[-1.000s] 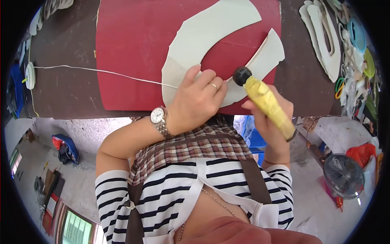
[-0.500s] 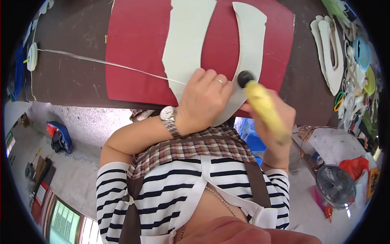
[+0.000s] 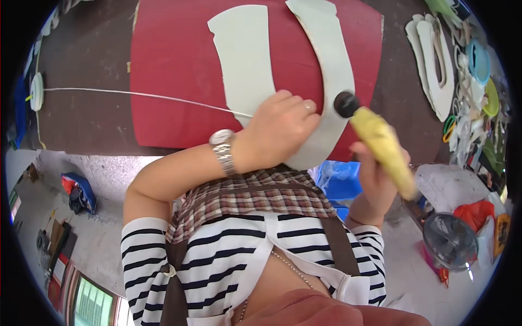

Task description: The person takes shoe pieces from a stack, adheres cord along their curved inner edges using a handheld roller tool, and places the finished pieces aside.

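My left hand (image 3: 283,130), with a watch at its wrist, rests with curled fingers on a large off-white U-shaped piece (image 3: 244,60) of sheet material. A thin white tape (image 3: 147,95) runs taut from a small white reel (image 3: 37,92) at the left into this hand. My right hand (image 3: 378,179) grips a hammer (image 3: 380,141) by its yellow-wrapped handle. The hammer's round black head is over or beside the outer edge of the piece's right arm; I cannot tell whether it touches. The bend of the piece is partly covered by my left hand.
A red board (image 3: 174,54) lies under the piece on the brown table (image 3: 87,119). Several off-white cut pieces (image 3: 429,60) are stacked at the right, near green-handled scissors (image 3: 449,128) and a blue ring (image 3: 478,61). A fan (image 3: 450,242) and blue plastic (image 3: 341,179) are below the table.
The off-white piece has turned slightly, its arms leaning further left, and slid toward me. My right hand with the hammer has moved right and toward me. The left hand keeps its hold.
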A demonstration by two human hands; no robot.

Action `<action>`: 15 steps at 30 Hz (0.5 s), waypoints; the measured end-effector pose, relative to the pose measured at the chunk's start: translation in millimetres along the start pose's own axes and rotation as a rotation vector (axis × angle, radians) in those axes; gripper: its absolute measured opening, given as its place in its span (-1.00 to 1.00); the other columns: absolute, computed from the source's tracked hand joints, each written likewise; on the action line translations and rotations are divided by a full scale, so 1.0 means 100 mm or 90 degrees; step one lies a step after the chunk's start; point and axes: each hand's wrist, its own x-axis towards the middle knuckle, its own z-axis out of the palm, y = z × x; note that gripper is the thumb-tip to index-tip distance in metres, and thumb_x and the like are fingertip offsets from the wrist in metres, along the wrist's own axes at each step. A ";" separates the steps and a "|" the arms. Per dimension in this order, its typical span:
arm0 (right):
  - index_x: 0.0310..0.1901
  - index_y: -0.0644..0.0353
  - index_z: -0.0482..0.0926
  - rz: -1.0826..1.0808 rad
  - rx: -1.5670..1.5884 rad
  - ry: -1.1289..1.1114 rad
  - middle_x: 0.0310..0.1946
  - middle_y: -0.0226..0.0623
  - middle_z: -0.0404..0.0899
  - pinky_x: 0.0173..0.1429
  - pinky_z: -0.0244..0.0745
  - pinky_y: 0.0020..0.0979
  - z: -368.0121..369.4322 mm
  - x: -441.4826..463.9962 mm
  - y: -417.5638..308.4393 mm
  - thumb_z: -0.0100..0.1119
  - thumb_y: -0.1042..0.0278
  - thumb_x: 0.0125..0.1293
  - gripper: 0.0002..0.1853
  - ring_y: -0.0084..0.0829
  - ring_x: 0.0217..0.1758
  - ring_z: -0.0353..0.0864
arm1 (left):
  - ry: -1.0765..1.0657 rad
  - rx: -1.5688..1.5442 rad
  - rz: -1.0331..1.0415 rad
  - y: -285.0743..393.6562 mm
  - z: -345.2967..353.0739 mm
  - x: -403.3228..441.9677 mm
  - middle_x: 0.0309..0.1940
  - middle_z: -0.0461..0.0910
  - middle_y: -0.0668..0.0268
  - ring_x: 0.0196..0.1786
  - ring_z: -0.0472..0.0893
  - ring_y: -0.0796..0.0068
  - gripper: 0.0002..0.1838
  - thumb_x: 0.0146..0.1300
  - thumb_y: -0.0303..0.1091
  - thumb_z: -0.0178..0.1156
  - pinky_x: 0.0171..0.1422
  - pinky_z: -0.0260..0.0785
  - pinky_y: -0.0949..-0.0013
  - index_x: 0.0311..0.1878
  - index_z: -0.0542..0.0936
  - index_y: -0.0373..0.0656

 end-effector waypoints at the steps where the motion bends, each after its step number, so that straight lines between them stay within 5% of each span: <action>1: -0.11 0.34 0.69 -0.020 -0.004 0.059 -0.27 -0.21 0.72 -0.26 0.57 -0.38 -0.02 -0.02 0.02 0.44 0.39 0.28 -0.77 -0.30 -0.36 0.73 | 0.017 0.009 0.003 0.05 0.10 0.09 -0.25 0.60 0.29 -0.23 0.58 0.31 -0.86 0.10 -0.47 0.23 -0.13 0.40 0.26 -0.24 0.65 -0.20; 4: -0.11 0.32 0.68 -0.125 -0.162 -0.040 -0.26 -0.15 0.70 -0.27 0.59 -0.36 -0.07 0.10 0.08 0.50 0.36 0.21 -0.71 -0.23 -0.38 0.71 | -0.023 0.117 0.068 0.14 0.11 0.09 -0.19 0.55 0.22 -0.24 0.53 0.35 -0.72 0.11 -0.45 0.21 -0.20 0.36 0.30 -0.11 0.65 -0.34; 5: -0.09 0.30 0.66 0.055 -0.245 -0.174 -0.28 -0.16 0.71 -0.25 0.61 -0.34 -0.17 0.09 0.02 0.57 0.37 0.12 -0.64 -0.18 -0.36 0.72 | -0.040 0.163 0.096 0.16 0.09 0.05 -0.18 0.54 0.21 -0.24 0.52 0.37 -0.68 0.10 -0.45 0.20 -0.21 0.35 0.30 -0.06 0.65 -0.37; 8: -0.12 0.27 0.61 0.019 -0.086 -0.046 -0.33 -0.17 0.69 -0.28 0.59 -0.31 -0.15 0.01 0.08 0.58 0.34 0.09 -0.61 -0.13 -0.36 0.72 | -0.053 0.217 0.124 0.20 0.11 -0.01 -0.14 0.51 0.21 -0.23 0.48 0.42 -0.57 0.08 -0.43 0.21 -0.24 0.32 0.36 0.03 0.64 -0.45; 12: -0.13 0.25 0.63 0.010 -0.216 -0.181 -0.39 -0.19 0.69 -0.30 0.58 -0.34 -0.12 0.11 -0.03 0.58 0.34 0.10 -0.64 -0.17 -0.38 0.74 | -0.050 0.101 0.094 0.06 0.03 -0.01 -0.19 0.55 0.28 -0.27 0.51 0.40 -0.63 0.04 -0.42 0.24 -0.24 0.32 0.36 -0.05 0.68 -0.36; 15: -0.15 0.23 0.60 0.021 -0.133 -0.087 -0.38 -0.19 0.68 -0.33 0.56 -0.31 -0.12 0.06 -0.02 0.55 0.31 0.12 -0.65 -0.14 -0.38 0.72 | 0.002 0.172 0.110 0.09 0.08 -0.04 -0.26 0.57 0.33 -0.31 0.51 0.43 -0.67 0.03 -0.42 0.26 -0.26 0.29 0.34 -0.09 0.70 -0.30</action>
